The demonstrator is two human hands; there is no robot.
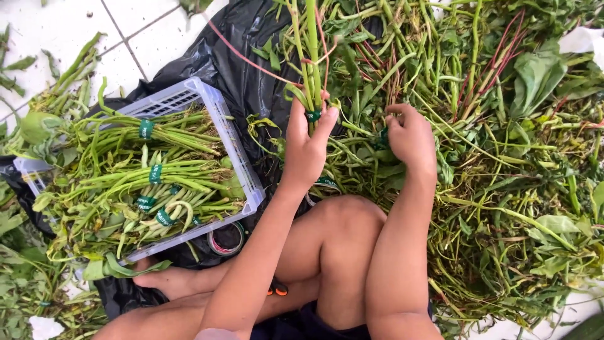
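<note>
gripping taped stem bundle [311,75], left hand [306,148] fingers pinching; right hand [410,133] fingers curled in loose greens [503,157]; crate [242,170] rim near.

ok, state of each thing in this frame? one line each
left hand: closed around a bunch of green stems, held upright
bunch: bound with a green band
right hand: fingers curled down into the loose pile of stems
crate: full of banded bundles lying flat
tape roll: lying flat beside the crate
black plastic sheet: spread under the pile, crumpled
</note>
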